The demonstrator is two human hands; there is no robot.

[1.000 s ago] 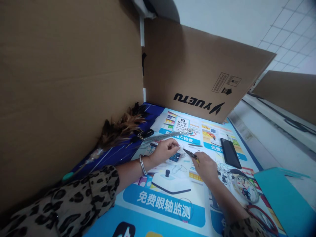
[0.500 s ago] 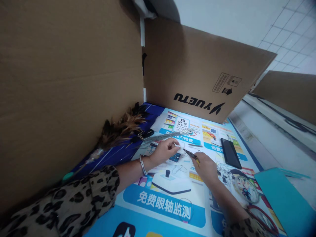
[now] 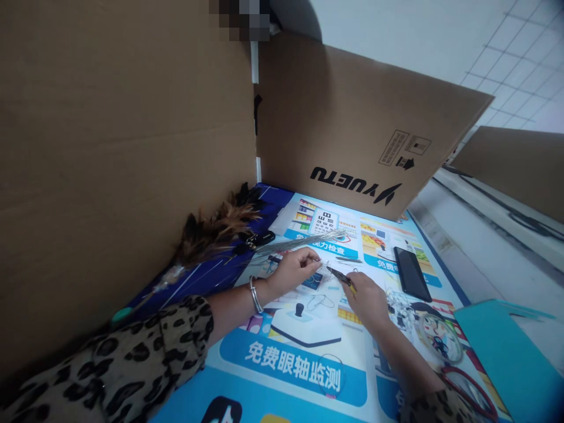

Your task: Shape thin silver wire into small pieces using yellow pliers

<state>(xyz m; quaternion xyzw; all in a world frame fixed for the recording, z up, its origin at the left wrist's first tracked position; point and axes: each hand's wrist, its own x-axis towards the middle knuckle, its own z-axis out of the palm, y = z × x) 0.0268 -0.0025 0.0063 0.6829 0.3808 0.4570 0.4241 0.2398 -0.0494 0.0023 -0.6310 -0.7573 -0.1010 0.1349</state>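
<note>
My left hand (image 3: 296,272), with a silver bangle at the wrist, is closed in a pinch on a thin wire (image 3: 324,264). My right hand (image 3: 366,298) is wrapped round pliers (image 3: 342,277) with dark jaws and yellow-and-black handles. The jaw tips point left and are at the wire, close to my left fingertips; whether they grip it is too small to tell. Beyond my left hand lies a bundle of long straight wires (image 3: 304,241). A small bunch of short wires (image 3: 349,259) rests past the pliers. Under my hands a bent wire loop (image 3: 321,302) lies on the printed sheet.
Tall cardboard panels (image 3: 132,117) stand at left and back. Along the left one lie a feather duster (image 3: 215,226) and a black key fob (image 3: 264,237). To the right are a black phone (image 3: 412,274), a round clear container (image 3: 440,338), a red-rimmed object (image 3: 471,392) and a teal sheet (image 3: 506,358).
Both hands stay almost in the same place. The pliers' tips and the wire have shifted only very slightly.
</note>
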